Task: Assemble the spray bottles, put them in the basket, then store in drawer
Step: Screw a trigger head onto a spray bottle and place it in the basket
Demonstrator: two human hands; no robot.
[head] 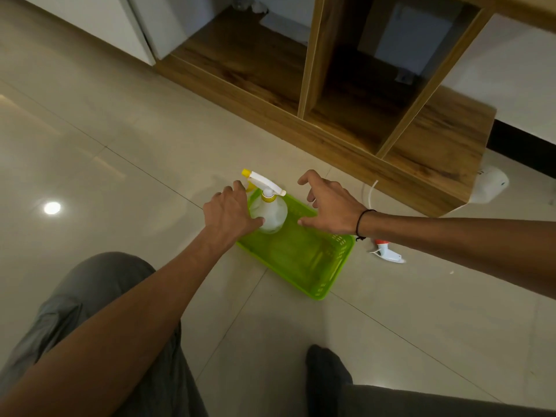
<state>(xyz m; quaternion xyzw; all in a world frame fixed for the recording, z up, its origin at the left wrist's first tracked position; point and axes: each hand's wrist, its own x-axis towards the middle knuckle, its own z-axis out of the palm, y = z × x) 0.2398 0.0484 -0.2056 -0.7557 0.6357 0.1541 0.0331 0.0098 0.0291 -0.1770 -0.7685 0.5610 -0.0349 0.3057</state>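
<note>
Your knees (99, 320) in grey trousers are sitting nearest, low in the view, with both forearms reaching out over them toward the green basket (304, 266) on the tiled floor (120, 121).

Your left hand (231, 213) is resting against the left side of the spray bottle (269, 210), thumb on its clear belly and fingers curled round the far side; you appear to be holding it, not squeezing hard. The bottle is standing upright in the far left corner of the basket, its white trigger head with the yellow nozzle pointing far and left. A second yellow piece is peeking out behind your left fingers; I cannot tell what it is.

Your right hand (328, 203) is hovering over the basket's far right rim, fingers spread apart, gripping nothing. A loose spray head (388, 253), white with an orange collar, is lying flat on the floor just right of the basket, long axis running near-right to far-left, near your right wrist. That hand is the nearer one for it, reaching back and down.

The near half of the basket is lying bare. Beyond it, the wooden cabinet (355, 94) is standing open, and a white cable (368, 194) is trailing between its base and the basket.
</note>
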